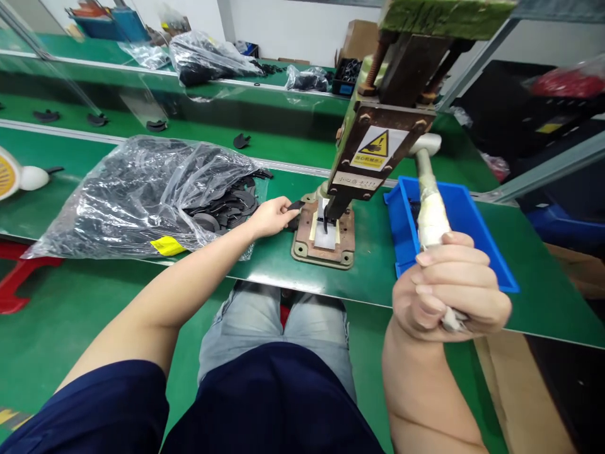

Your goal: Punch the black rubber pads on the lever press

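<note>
My right hand (451,287) is wrapped round the press lever (431,211), whose grip is bound in whitish tape. The hand press (352,148) stands upright on the green bench, its punch lowered close to the base plate (303,243). A thin black strip (326,222) shows at the punch's lower end. To the left of the base, my left hand (270,219) pinches a small flat black piece (296,205) between thumb and fingers. Beside that hand lies a heap of curved black parts (239,203), spilling from the mouth of a clear plastic bag (123,189).
A blue bin (491,249) sits right of the press, behind my right hand. Several curved black parts (241,140) lie spaced along the green strip behind. Further bags (203,57) rest on the back shelf. At the left edge is a white and yellow object (16,173).
</note>
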Tool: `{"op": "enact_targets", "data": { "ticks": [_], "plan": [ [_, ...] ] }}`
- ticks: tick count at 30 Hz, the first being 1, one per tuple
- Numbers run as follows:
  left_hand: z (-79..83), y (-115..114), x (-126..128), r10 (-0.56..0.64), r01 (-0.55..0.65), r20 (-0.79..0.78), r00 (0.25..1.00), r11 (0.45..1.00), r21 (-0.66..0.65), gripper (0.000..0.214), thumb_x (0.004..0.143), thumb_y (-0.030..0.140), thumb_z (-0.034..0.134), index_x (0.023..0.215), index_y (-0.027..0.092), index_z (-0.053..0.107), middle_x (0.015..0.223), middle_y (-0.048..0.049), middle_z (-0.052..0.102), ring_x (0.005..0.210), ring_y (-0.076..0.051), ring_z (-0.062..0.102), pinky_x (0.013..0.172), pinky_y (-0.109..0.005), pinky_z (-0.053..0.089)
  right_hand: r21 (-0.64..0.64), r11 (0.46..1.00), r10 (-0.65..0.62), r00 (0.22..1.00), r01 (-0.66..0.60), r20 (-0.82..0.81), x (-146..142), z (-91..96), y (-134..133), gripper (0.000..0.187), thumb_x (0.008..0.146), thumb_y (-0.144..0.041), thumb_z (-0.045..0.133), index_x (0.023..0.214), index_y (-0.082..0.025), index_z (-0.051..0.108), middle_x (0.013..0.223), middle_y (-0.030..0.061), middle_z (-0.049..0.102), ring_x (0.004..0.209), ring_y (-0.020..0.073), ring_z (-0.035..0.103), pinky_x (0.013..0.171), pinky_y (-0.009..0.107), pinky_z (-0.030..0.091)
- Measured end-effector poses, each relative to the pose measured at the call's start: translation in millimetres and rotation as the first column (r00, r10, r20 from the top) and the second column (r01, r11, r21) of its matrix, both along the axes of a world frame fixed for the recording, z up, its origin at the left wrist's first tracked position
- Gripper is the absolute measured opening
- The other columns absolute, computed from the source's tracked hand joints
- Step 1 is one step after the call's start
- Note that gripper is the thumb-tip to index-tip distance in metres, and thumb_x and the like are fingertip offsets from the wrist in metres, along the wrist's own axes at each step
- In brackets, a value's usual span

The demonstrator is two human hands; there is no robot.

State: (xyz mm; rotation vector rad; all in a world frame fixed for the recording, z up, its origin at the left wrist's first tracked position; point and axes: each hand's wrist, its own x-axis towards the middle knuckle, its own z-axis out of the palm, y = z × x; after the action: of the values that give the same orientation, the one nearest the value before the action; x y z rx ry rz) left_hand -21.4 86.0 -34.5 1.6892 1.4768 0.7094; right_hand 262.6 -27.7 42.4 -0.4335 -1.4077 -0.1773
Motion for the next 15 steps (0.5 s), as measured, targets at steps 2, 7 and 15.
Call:
{"op": "enact_targets", "data": {
  "ticks": [2,7,15],
  "plan": [
    [10.1,-1,3,0.011,-0.005,0.095,0.995,0.998,-0.065,0.026,0.098,0.042,0.074,0.09,0.023,0.057,0.064,0.0029,0.066,0.055,-0.014,0.063,0.055,-0.023,0.045,0.06,0.998,0.009,0.997,-0.005,-0.073,-4,0.8,5,0.05,0.083,-0.044,0.077,0.058,-0.022,0.04,0.053,-0.0069,0.047,0.06,0.0135,0.06,0.085,0.045,0.058],
    [26.6,0,13,-0.034,0.061,0.251,0.967,0.993,-0.1,0.033,0.095,0.041,0.083,0.092,0.021,0.057,0.062,0.0018,0.066,0.048,-0.011,0.061,0.051,-0.022,0.047,0.12,0.993,0.008,0.99,0.009,-0.14,-10,1.3,13,0.057,0.08,-0.043,0.079,0.056,-0.021,0.032,0.049,-0.007,0.04,0.054,0.0124,0.055,0.081,0.042,0.06],
    [10.2,6,36,-0.112,0.169,0.354,0.928,0.976,-0.135,0.027,0.096,0.035,0.083,0.093,0.018,0.061,0.066,-0.0023,0.07,0.052,-0.015,0.069,0.051,-0.025,0.054,0.1,0.995,-0.018,0.991,0.031,-0.133,-8,1.6,10,0.055,0.081,-0.045,0.078,0.056,-0.022,0.034,0.049,-0.0075,0.039,0.054,0.0129,0.054,0.081,0.042,0.059]
  ]
}}
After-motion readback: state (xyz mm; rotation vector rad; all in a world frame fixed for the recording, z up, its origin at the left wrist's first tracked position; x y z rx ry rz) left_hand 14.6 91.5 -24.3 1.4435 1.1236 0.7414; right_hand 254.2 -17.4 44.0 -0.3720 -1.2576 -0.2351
